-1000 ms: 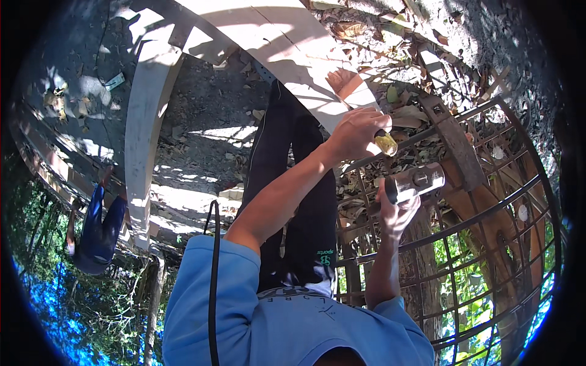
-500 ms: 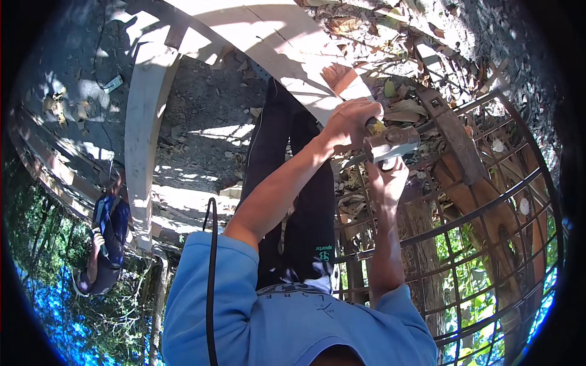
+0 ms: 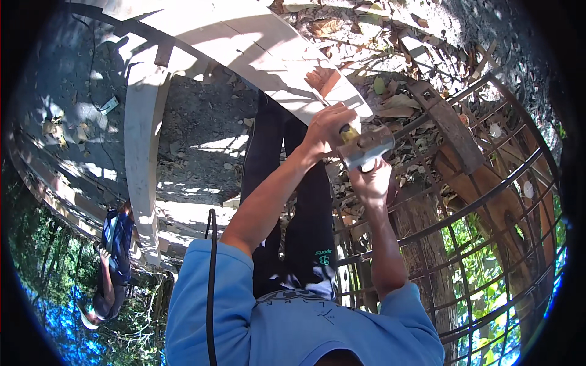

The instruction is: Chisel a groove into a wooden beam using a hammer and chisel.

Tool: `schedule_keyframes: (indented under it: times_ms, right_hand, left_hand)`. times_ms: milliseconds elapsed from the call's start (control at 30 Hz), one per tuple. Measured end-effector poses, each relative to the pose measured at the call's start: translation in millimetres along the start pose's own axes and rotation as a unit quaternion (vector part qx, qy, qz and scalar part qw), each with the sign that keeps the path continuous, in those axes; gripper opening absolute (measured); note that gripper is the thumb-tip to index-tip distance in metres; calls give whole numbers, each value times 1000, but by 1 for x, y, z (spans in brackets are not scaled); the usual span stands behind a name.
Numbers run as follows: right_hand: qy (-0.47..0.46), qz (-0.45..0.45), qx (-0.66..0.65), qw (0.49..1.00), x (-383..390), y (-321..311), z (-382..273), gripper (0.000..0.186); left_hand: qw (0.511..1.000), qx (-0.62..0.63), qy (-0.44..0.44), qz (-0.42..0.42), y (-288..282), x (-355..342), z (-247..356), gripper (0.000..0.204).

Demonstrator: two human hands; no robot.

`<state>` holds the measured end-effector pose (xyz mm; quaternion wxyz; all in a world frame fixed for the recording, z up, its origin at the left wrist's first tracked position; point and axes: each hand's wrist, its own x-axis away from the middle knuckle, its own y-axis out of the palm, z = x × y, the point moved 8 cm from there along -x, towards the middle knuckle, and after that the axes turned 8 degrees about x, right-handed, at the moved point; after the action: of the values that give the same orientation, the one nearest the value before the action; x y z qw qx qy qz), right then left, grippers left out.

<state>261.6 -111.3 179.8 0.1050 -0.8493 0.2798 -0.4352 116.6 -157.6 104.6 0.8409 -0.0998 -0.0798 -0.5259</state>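
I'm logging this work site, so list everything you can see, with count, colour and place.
hammer: 1, grey head, right of centre
small tool: 1, yellow, beside hammer
large boards: 2, pale, top and left
barred frame: 1, dark, right
bar: 1, brown, frame's upper edge
timber: several, brown, right
leaves: many, mostly brown, upper right
foliage: uncounted, green, lower left and right
co-worker: 1, dark clothes, far left
shirt: 1, blue, bottom
trousers: 1, dark, centre
left hand: 1, bare, gripping small tool
right hand: 1, bare, gripping hammer
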Motion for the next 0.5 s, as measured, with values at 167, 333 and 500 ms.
schedule_keyframes:
  times_ms: [167,333,500]
  right_hand:
    - [-32,52,-5,998,33,-55,-38,15]
    - [-342,-39,-269,899,64,-82,-106,29]
    - [-25,-12,141,990,-16,13,2,30]
  left_hand:
    - [995,35,71,59,-9,3,11,32]
    - [985,151,79,17,-7,8,-1,43]
    - [993,103,52,-24,-5,7,-4,44]
